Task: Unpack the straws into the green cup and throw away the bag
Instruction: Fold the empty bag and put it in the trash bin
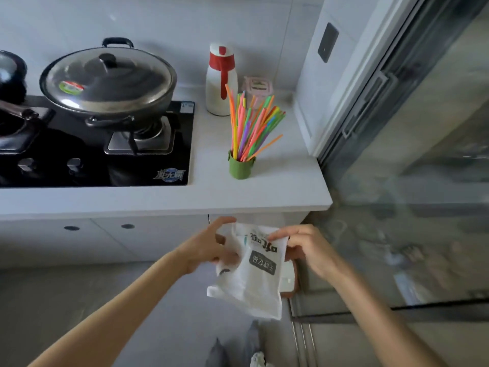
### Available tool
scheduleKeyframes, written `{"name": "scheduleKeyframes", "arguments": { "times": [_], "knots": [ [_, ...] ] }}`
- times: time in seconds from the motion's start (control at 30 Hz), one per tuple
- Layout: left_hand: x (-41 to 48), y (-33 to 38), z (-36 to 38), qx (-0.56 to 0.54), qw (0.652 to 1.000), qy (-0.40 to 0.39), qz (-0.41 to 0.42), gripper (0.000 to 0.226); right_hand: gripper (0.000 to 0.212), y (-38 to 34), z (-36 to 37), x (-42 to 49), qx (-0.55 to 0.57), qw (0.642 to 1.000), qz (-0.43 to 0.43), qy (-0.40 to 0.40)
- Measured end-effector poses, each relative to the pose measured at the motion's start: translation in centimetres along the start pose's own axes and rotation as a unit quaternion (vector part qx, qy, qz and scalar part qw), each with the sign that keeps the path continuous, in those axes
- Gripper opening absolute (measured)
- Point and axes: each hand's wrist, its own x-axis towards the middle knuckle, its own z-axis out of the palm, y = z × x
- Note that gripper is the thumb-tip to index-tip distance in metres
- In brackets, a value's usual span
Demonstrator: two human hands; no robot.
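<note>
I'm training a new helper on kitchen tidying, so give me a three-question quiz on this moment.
1. True or false: the straws stand in the green cup.
2. Which hands hold the white bag? A) left only B) right only C) both
3. What stands on the stove behind and left of the cup?

Key: 1 true. 2 C: left hand and right hand both grip it. 3 a lidded wok.

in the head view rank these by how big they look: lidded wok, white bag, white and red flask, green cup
1. lidded wok
2. white bag, though it is held nearer the camera, which inflates it
3. white and red flask
4. green cup
</note>
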Motion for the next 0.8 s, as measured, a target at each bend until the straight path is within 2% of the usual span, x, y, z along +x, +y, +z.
{"name": "scheduleKeyframes", "arguments": {
  "times": [0.07, 0.13, 0.23, 0.27, 0.33, 0.4, 0.47, 0.57, 0.7, 0.8],
  "knots": [
    [1.2, -0.5, 1.6, 0.029, 0.999, 0.027, 0.024, 0.073, 0.028, 1.3, -1.4, 0.1, 0.002, 1.0, 0.014, -0.016],
    [2.7, -0.9, 3.1, 0.061, 0.996, 0.048, 0.039, 0.063, 0.027, 2.7, -2.6, 0.6, -0.056, 0.998, 0.012, -0.031],
    [5.9, -2.0, 5.1, 0.093, 0.994, 0.046, 0.046, 0.057, 0.06, 4.9, -4.2, 1.9, -0.157, 0.988, 0.003, -0.015],
    [7.1, -2.5, 5.5, 0.094, 0.994, 0.038, 0.039, 0.058, 0.06, 5.6, -4.7, 2.4, -0.203, 0.979, -0.007, -0.002],
    [9.5, -4.1, 6.1, 0.061, 0.997, 0.033, 0.018, 0.059, 0.039, 7.8, -6.0, 4.1, -0.302, 0.953, -0.023, 0.014],
    [12.4, -6.7, 6.5, 0.044, 0.997, 0.063, -0.012, 0.057, 0.018, 11.1, -7.3, 6.2, -0.354, 0.935, -0.003, 0.024],
    [15.4, -9.7, 7.2, 0.071, 0.991, 0.108, -0.038, 0.052, 0.012, 15.3, -8.4, 8.7, -0.355, 0.933, 0.039, 0.043],
    [19.7, -14.8, 9.2, 0.151, 0.975, 0.146, -0.075, 0.051, 0.018, 21.5, -9.5, 11.7, -0.325, 0.936, 0.095, 0.099],
    [26.9, -22.9, 12.0, 0.234, 0.957, 0.123, -0.117, 0.045, 0.021, 29.3, -10.4, 16.9, -0.31, 0.93, 0.114, 0.16],
    [32.3, -28.8, 13.6, 0.276, 0.949, 0.083, -0.127, 0.039, 0.022, 33.0, -11.0, 20.7, -0.334, 0.92, 0.085, 0.188]
  ]
}}
